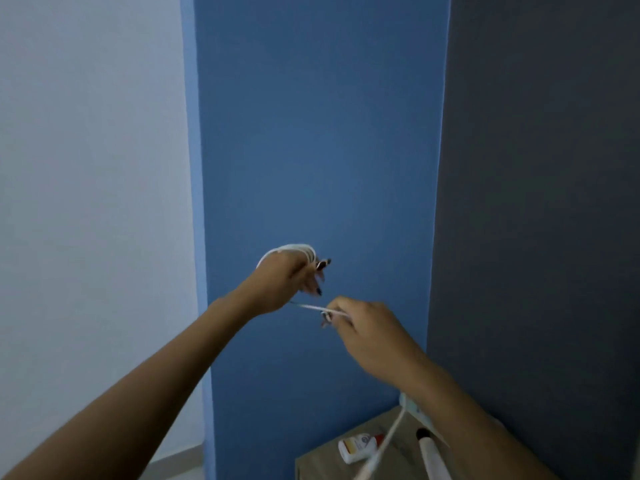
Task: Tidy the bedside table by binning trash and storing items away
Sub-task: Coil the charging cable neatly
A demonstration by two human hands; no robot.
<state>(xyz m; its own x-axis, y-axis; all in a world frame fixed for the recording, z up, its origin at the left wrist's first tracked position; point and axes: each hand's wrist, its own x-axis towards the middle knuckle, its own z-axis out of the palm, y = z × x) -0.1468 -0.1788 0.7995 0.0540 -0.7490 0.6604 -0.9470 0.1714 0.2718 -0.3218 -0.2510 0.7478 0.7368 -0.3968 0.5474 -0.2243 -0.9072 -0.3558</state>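
Observation:
A white cable is wound in several loops around my left hand, which is raised in front of the blue wall. A short stretch of the same cable runs down to my right hand, which pinches it between the fingertips. The cable's loose end hangs blurred below my right forearm, down over the bedside table at the bottom right. On the table lie a small white bottle with a red tip, on its side, and a pale roll with a dark core.
A light blue object sits at the table's back edge, partly hidden by my right arm. A blue wall panel stands straight ahead, a white wall at the left, a dark grey wall at the right. A strip of floor shows at the bottom left.

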